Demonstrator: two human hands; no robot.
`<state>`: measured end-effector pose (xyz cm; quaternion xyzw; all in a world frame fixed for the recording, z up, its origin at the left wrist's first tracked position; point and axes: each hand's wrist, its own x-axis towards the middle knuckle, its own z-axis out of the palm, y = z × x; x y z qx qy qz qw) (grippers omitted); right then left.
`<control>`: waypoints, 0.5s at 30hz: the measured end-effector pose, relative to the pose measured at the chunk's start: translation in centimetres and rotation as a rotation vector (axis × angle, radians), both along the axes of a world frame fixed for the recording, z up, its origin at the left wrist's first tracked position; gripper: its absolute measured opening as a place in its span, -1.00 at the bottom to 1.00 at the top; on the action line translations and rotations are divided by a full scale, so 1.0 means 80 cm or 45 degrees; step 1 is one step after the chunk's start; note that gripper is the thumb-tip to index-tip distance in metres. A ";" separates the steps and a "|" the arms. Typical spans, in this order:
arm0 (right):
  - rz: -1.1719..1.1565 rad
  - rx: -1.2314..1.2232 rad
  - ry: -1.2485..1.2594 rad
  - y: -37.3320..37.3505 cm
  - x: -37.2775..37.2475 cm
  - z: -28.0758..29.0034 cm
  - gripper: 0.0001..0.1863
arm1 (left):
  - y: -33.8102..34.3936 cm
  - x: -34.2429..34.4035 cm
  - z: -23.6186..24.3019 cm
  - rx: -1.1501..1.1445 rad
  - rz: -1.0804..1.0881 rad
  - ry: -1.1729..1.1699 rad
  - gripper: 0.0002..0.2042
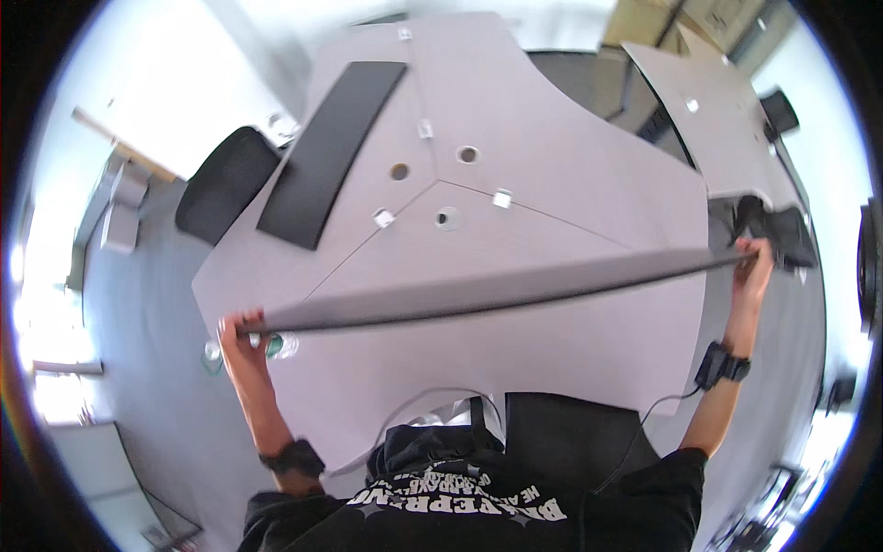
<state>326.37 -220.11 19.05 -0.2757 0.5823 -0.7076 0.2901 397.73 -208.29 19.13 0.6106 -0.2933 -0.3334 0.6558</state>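
Note:
A long, thin dark grey panel (497, 293) stretches across in front of me, tilted so that its right end lies farther away than its left. My left hand (243, 331) is closed on the left end, and my right hand (756, 261) grips the right end. Beneath the panel spreads a pale, many-sided tabletop (570, 207). A second dark panel (333, 155) lies flat on its left side, at a slant. A clear plastic bottle with green on it (283, 346) is right beside my left hand, partly hidden.
Black chairs stand at the table's left (228, 184), right (782, 235) and near edge (570, 432). Round cable holes (467, 155) and small white blocks (501, 198) sit around the tabletop's seams. Another pale table (681, 101) is at the far right.

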 end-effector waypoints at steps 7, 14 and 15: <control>0.424 0.186 0.083 0.054 0.254 0.004 -0.86 | 0.351 0.128 0.025 0.281 0.604 -0.062 -0.71; 1.070 0.033 0.517 0.178 0.601 0.106 -0.76 | 0.718 0.244 -0.040 0.158 1.289 0.169 -0.72; 1.181 0.025 0.451 0.209 0.650 0.118 -0.75 | 0.765 0.249 -0.033 0.151 1.385 0.155 -0.71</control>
